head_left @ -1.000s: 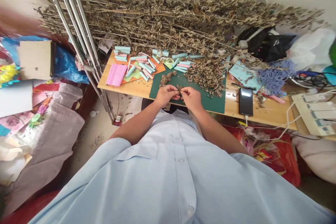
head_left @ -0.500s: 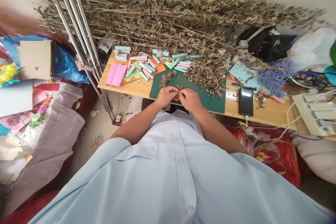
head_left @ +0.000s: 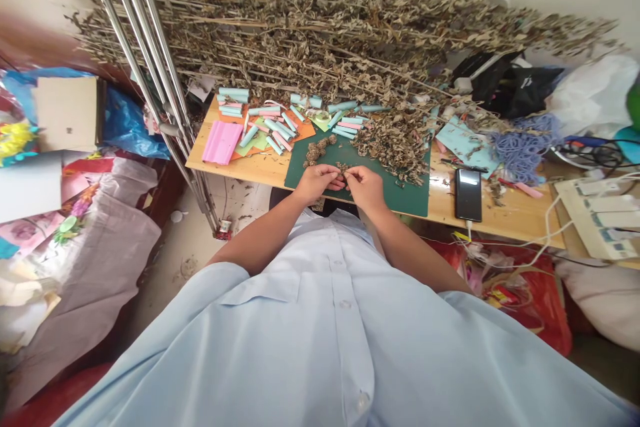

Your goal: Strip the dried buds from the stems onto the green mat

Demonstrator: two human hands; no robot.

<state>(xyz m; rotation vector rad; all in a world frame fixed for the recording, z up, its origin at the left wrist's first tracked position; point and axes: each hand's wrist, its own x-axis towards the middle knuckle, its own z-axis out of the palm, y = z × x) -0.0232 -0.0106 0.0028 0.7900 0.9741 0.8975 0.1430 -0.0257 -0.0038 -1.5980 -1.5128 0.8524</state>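
i look through the head camera, and the left hand (head_left: 316, 183) and right hand (head_left: 365, 188) are close together above the near edge of the green cutting mat (head_left: 403, 201). each grip is narrow, and the fingers (head_left: 350, 175) of both hands meet at the middle. some small brown thing is maybe between them, but it is too small, so i cannot tell what they hold. just above the hands lies a small dried clump (head_left: 343, 166). more round clumps (head_left: 315, 151) sit on the mat to the left, and a pile of dried leaves (head_left: 393, 143) covers its far right part. many rolled blue paper tubes (head_left: 280, 127) lie toward the far left corner of the wooden worktop (head_left: 445, 213).
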